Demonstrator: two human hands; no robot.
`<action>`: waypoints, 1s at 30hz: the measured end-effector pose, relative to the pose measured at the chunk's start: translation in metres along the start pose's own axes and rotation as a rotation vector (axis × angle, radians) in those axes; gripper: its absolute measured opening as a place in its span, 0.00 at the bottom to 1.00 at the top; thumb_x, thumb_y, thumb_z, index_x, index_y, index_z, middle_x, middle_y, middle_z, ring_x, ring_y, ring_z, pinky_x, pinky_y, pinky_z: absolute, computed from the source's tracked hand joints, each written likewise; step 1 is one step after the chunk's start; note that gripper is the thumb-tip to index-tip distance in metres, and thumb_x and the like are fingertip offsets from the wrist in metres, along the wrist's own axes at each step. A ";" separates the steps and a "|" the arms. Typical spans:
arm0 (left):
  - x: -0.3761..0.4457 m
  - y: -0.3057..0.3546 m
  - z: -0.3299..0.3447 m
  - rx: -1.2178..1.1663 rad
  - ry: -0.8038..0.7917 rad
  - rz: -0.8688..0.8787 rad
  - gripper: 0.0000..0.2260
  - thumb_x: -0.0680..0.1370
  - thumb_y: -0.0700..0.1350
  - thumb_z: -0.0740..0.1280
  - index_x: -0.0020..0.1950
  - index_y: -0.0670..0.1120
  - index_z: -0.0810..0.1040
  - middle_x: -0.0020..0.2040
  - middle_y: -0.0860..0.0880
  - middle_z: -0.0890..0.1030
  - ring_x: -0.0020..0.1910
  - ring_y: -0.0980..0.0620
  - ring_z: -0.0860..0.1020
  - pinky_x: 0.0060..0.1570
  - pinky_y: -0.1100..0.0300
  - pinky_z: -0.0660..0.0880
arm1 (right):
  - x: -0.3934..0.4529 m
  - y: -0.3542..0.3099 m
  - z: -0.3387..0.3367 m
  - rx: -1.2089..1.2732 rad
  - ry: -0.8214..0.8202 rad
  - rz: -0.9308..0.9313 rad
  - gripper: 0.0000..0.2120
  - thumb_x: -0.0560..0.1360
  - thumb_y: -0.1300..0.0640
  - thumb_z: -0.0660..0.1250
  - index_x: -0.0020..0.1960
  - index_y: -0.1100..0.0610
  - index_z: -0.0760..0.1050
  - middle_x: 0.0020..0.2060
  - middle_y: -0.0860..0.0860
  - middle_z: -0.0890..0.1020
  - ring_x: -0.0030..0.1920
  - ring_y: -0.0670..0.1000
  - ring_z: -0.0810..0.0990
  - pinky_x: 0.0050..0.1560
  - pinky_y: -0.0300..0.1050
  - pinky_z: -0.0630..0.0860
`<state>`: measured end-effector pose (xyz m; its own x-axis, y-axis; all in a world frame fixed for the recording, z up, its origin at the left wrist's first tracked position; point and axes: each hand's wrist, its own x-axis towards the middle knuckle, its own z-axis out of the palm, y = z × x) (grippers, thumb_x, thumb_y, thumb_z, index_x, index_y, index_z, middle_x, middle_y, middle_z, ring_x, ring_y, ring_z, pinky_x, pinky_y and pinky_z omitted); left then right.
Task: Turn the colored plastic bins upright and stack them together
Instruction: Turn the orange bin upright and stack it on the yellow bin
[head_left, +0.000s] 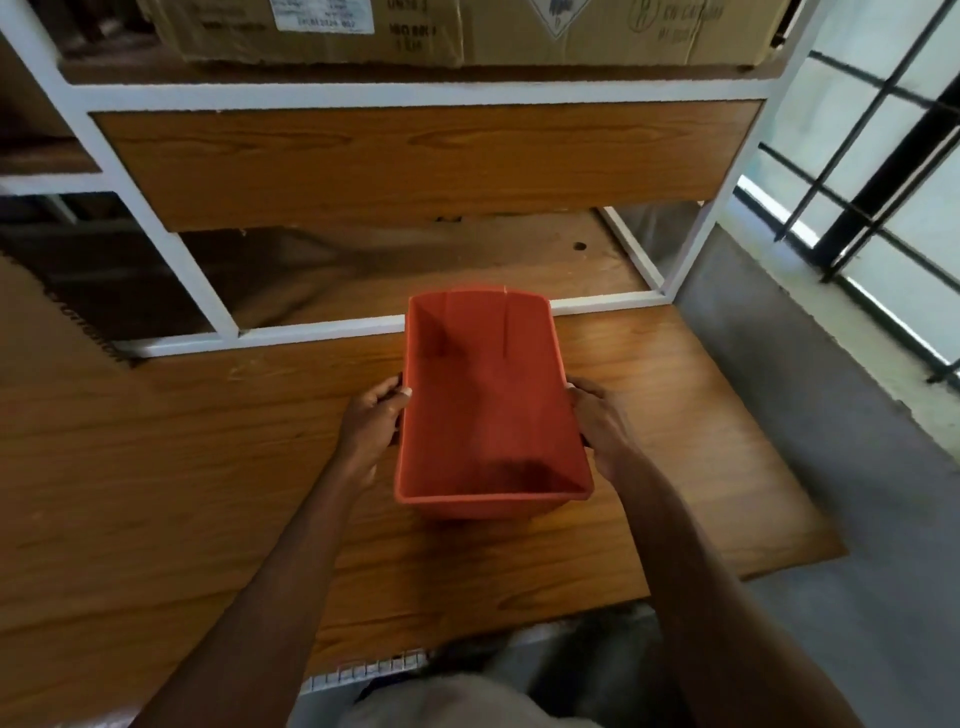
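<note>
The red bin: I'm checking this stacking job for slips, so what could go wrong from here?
1. The red bin is gripped only at its side rims by the left hand and right hand; smooth plastic could slip.
2. It sits close to the white shelf frame, so pushing forward may knock its far end.
3. No other bin is in view, so stacking means reaching out of sight.
</note>
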<state>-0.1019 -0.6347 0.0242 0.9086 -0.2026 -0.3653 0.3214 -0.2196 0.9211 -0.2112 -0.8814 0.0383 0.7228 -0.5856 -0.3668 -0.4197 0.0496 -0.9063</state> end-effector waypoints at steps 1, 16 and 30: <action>-0.008 -0.001 -0.004 -0.039 0.019 -0.005 0.20 0.84 0.49 0.65 0.77 0.52 0.71 0.56 0.49 0.85 0.51 0.49 0.84 0.45 0.54 0.80 | -0.003 -0.002 0.001 -0.002 -0.030 -0.020 0.12 0.83 0.54 0.62 0.54 0.49 0.85 0.44 0.52 0.88 0.41 0.51 0.84 0.38 0.44 0.78; -0.149 -0.066 -0.159 -0.247 0.485 -0.059 0.13 0.83 0.47 0.62 0.65 0.54 0.81 0.51 0.45 0.86 0.50 0.45 0.84 0.49 0.50 0.79 | -0.087 -0.031 0.148 -0.129 -0.531 -0.141 0.07 0.84 0.50 0.62 0.54 0.42 0.80 0.48 0.47 0.87 0.50 0.52 0.85 0.50 0.51 0.81; -0.248 -0.110 -0.422 -0.295 0.803 0.001 0.15 0.82 0.45 0.62 0.65 0.55 0.82 0.49 0.47 0.88 0.47 0.47 0.84 0.55 0.46 0.81 | -0.247 -0.040 0.412 -0.187 -0.762 -0.200 0.10 0.84 0.49 0.62 0.60 0.46 0.80 0.50 0.51 0.87 0.49 0.53 0.86 0.50 0.51 0.80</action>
<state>-0.2504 -0.1573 0.0699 0.7865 0.5598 -0.2610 0.2755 0.0603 0.9594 -0.1465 -0.4053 0.0786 0.9413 0.1462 -0.3044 -0.2786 -0.1731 -0.9447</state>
